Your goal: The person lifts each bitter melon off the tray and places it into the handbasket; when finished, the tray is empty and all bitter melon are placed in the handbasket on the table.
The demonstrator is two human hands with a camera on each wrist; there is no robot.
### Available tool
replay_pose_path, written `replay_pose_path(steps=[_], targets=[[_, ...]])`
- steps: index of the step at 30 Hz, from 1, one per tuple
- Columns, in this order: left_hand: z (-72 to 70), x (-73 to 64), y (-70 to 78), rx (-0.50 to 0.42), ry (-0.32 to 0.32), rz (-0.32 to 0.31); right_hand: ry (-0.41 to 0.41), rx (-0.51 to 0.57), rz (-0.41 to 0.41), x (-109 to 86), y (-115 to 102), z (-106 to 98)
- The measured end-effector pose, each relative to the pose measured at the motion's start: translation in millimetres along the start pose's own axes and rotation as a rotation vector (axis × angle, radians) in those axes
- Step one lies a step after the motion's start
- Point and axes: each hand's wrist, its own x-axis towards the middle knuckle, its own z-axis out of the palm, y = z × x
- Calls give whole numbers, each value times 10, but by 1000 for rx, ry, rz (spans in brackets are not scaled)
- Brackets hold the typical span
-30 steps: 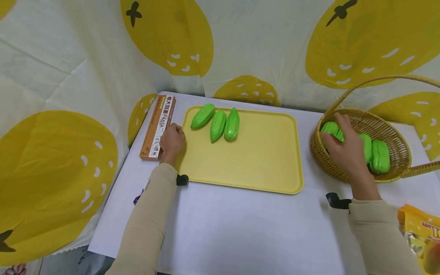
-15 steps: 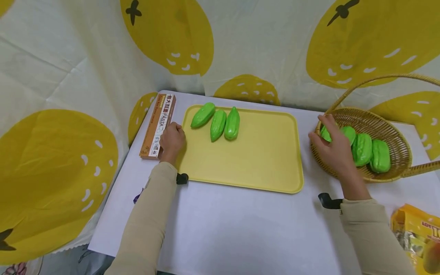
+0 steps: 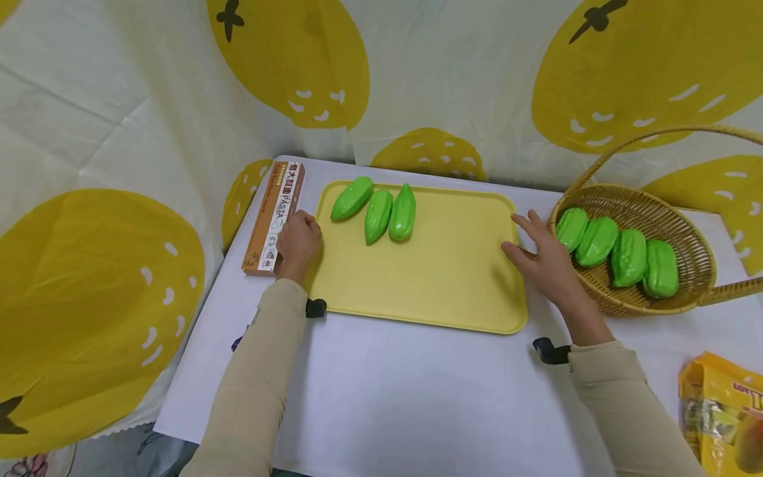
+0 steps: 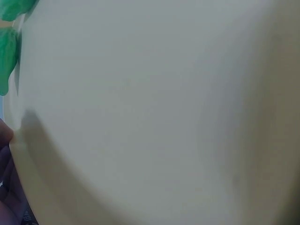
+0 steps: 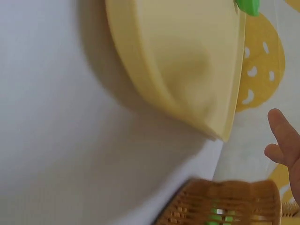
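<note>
My left hand (image 3: 299, 242) is curled at the left rim of the yellow tray (image 3: 453, 278); in the left wrist view a fingertip (image 4: 4, 133) meets the rim, the other fingers lying below it. Three glossy green ribbed star fruits (image 3: 378, 217) lie on the tray's far left part. Over the tray's right edge hovers my right hand (image 3: 545, 265), fingers spread and holding nothing. To its right, several more green star fruits (image 3: 628, 258) sit in a row inside the wicker basket (image 3: 685, 245).
A pasta box (image 3: 274, 218) lies left of the tray, beside my left hand. A yellow snack bag (image 3: 730, 404) is at the right front. The basket's tall handle (image 3: 656, 132) arches over it. A patterned curtain (image 3: 441, 79) hangs behind the white table (image 3: 429, 391).
My right hand has come out of the basket and moved left to the tray's right edge, leaving the star fruits in the basket uncovered. The left hand has stayed in place.
</note>
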Motion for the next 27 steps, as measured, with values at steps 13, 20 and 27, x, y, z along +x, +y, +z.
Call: replay_pose_path(steps=[13,20,27], targets=[[4,26,0,8,-29,-25,-96,44,1,169,-140,378],[-1,20,1,9,-38,-21,-128,96,7,347,-234,563],[-18,27,-1,4,-41,-29,-169,108,12,533,-353,713]])
